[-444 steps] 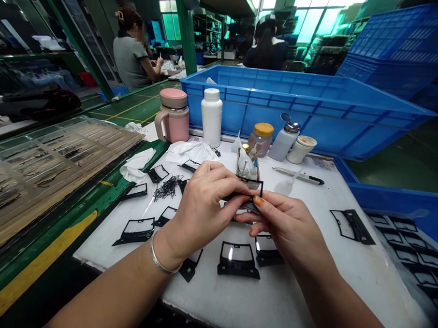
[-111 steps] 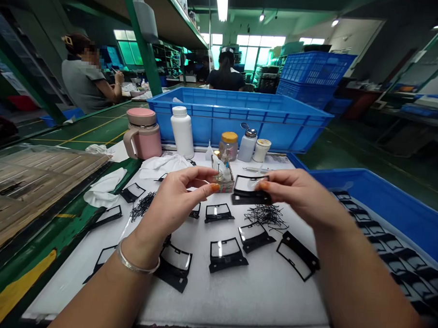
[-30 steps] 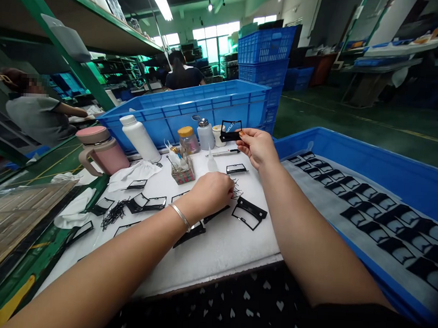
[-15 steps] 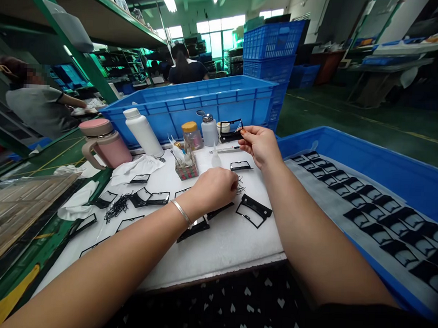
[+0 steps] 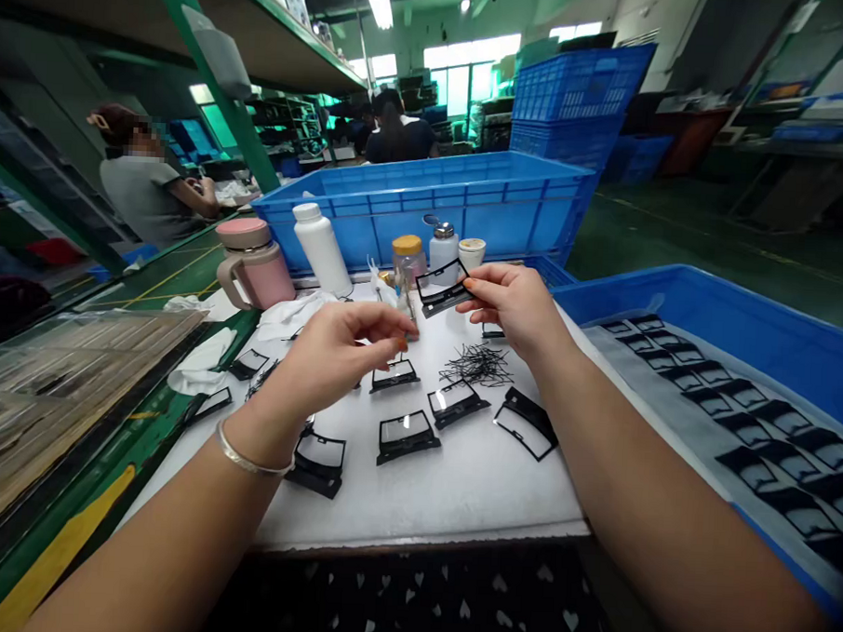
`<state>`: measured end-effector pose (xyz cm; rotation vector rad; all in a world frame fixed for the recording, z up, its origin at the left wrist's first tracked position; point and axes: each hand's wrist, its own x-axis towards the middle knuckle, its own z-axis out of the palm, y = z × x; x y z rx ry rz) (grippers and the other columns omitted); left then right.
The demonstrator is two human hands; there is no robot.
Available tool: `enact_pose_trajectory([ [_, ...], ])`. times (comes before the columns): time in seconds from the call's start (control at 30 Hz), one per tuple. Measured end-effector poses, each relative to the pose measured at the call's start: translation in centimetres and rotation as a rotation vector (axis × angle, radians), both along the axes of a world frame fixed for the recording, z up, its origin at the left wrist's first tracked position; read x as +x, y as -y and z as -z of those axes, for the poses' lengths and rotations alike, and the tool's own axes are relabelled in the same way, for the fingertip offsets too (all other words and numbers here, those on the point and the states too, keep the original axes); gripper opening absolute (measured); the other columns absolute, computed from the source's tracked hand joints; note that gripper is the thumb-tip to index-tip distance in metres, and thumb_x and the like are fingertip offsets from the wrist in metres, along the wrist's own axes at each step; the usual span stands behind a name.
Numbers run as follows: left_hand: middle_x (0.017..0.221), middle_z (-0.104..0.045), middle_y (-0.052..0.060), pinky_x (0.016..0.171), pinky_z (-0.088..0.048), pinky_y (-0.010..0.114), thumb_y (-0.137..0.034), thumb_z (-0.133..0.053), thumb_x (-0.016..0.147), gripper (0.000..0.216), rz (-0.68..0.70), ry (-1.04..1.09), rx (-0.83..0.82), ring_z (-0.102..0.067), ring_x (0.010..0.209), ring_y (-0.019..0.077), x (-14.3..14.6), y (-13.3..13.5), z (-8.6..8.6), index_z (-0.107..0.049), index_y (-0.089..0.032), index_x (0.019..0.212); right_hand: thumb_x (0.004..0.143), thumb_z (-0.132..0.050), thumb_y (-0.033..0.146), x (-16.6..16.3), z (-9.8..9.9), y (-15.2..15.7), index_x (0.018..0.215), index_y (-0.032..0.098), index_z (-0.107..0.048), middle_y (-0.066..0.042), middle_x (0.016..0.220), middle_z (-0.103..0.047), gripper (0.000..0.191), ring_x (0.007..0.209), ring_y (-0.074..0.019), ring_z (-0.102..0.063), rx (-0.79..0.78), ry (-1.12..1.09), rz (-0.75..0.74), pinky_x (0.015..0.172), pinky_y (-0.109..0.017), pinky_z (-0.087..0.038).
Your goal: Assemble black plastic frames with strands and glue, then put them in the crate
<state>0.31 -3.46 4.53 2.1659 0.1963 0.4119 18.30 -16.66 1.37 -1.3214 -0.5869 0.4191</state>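
Observation:
My right hand pinches a black plastic frame by its right end and holds it tilted above the table. My left hand hovers to the left of it, thumb and fingers apart, with nothing visible between them. Beneath the hands lies a loose heap of thin black strips. Several similar black frames with window openings rest around it, among them one frame near the front and another frame at the right. Part of the table's left side is hidden behind my left hand and forearm.
A pink mug, white bottle, yellow-lidded jar and pump bottle line the back edge. Behind them stands a large blue crate. Rows of black frames lie in a blue tray at right. A co-worker sits at left.
My left hand has lifted from the strip heap, moved left, and its fingers have parted. My right hand still holds the frame, now tilted differently. The camera view has turned left.

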Motion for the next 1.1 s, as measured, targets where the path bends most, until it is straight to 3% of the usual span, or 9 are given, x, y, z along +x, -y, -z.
enact_pose_trajectory([
  [0.13, 0.080, -0.069, 0.003, 0.058, -0.053, 0.019, -0.018, -0.071, 0.078, 0.007, -0.086, 0.179, -0.237, -0.064, 0.068, 0.0130, -1.9, -1.3, 0.6, -0.071, -0.017, 0.085, 0.082, -0.064, 0.014, -2.4, 0.2, -0.8, 0.079, 0.013, -0.066, -0.004, 0.077, -0.068, 0.003, 0.063, -0.0141, -0.071, -0.075, 0.103, -0.146, 0.045, -0.016, -0.050],
  [0.3, 0.073, -0.071, 0.003, 0.058, -0.054, 0.020, -0.017, -0.076, 0.076, 0.004, -0.166, 0.329, -0.310, -0.066, 0.066, 0.0140, -2.5, -0.7, 2.7, -0.072, -0.016, 0.077, 0.084, -0.061, 0.018, -4.9, 0.2, -1.4, 0.082, 0.013, -0.063, -0.008, 0.085, -0.070, 0.006, 0.072, -0.0180, -0.073, -0.197, 0.167, -0.303, 0.047, -0.017, -0.051],
  [0.53, 0.081, -0.073, 0.002, 0.067, -0.057, 0.023, -0.010, -0.074, 0.075, 0.007, -0.252, 0.429, -0.122, -0.069, 0.076, 0.0156, -2.7, -0.1, 4.1, -0.071, -0.017, 0.076, 0.086, -0.061, 0.023, -6.8, 0.2, -1.7, 0.092, 0.015, -0.065, -0.006, 0.093, -0.071, 0.011, 0.079, -0.0183, -0.072, -0.235, 0.115, -0.407, 0.048, -0.017, -0.053],
  [0.8, 0.078, -0.070, 0.001, 0.062, -0.048, 0.025, -0.008, -0.072, 0.076, 0.009, -0.289, 0.441, 0.302, -0.062, 0.075, 0.0142, -2.6, -1.1, 4.4, -0.071, -0.017, 0.076, 0.088, -0.062, 0.028, -7.0, 0.5, -1.8, 0.108, 0.018, -0.069, -0.006, 0.098, -0.073, 0.024, 0.078, -0.0164, -0.072, -0.252, 0.150, -0.381, 0.052, -0.018, -0.055],
  [1.0, 0.077, -0.065, 0.001, 0.063, -0.044, 0.026, -0.010, -0.072, 0.078, 0.009, -0.299, 0.421, 0.260, -0.058, 0.077, 0.0143, -2.5, -1.3, 4.4, -0.074, -0.019, 0.078, 0.089, -0.061, 0.027, -6.9, 0.7, -1.5, 0.113, 0.022, -0.070, -0.004, 0.103, -0.073, 0.026, 0.065, -0.0097, -0.068, -0.265, 0.140, -0.411, 0.057, -0.018, -0.057],
  [1.1, 0.075, -0.063, 0.001, 0.063, -0.043, 0.026, -0.011, -0.072, 0.078, 0.008, -0.305, 0.385, 0.196, -0.056, 0.074, 0.0135, -2.4, -1.3, 4.4, -0.074, -0.019, 0.077, 0.088, -0.062, 0.025, -7.1, 0.4, -1.5, 0.111, 0.021, -0.070, -0.004, 0.101, -0.074, 0.024, 0.071, -0.0108, -0.069, -0.241, 0.117, -0.428, 0.056, -0.016, -0.057],
])
